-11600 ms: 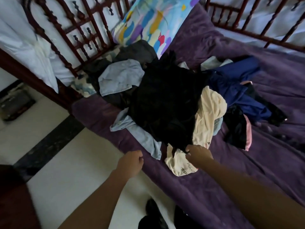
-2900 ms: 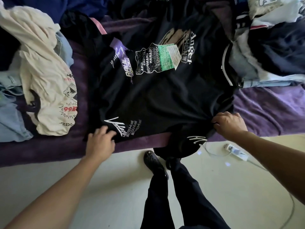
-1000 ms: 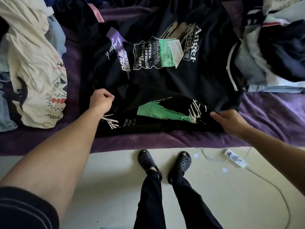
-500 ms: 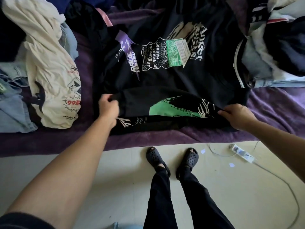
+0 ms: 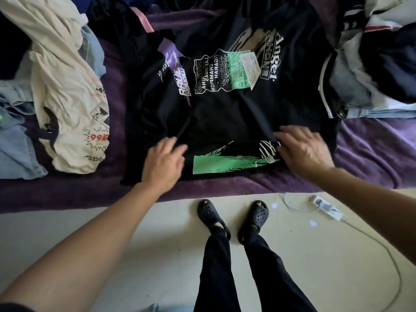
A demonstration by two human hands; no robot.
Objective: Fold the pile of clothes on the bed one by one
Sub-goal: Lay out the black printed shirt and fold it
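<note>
Fingers (image 5: 174, 146) of your left hand (image 5: 163, 163) lie straight and loose on the black T-shirt (image 5: 225, 118), palm down, gripping nothing; they are blurred. Fingers (image 5: 290, 134) of your right hand (image 5: 304, 152) are spread and only slightly bent, pressing on the same shirt without pinching it. Both hands rest on the near part of the shirt, well apart from each other.

Between your two sets of fingers runs a turned-up hem (image 5: 225, 163), a band of the shirt's lower edge laid back over the body and showing a green and white print. Its upper edge lies at about the level of your fingertips. Beyond your fingertips the rest of the shirt is spread flat on the purple bedspread (image 5: 371, 149), printed side up, with white, green and purple lettering that reads upside down to you.

Outside your left fingers, just beside the black shirt, a cream T-shirt (image 5: 67, 97) lies crumpled, its red and black print facing up. Light blue denim (image 5: 15, 145) pokes out from under it on the far side from your hand. Outside your right fingers and further up the bed sits a heap of clothes (image 5: 371, 64) in dark blue, white and pale blue, touching the black shirt's edge.

Behind your wrists the bedspread ends at a pale floor (image 5: 101, 233). You stand there in dark clogs (image 5: 211, 215) and black trousers (image 5: 225, 278). Below your right forearm a white plug block (image 5: 326, 207) lies on the floor with its cable (image 5: 382, 246) trailing away.
</note>
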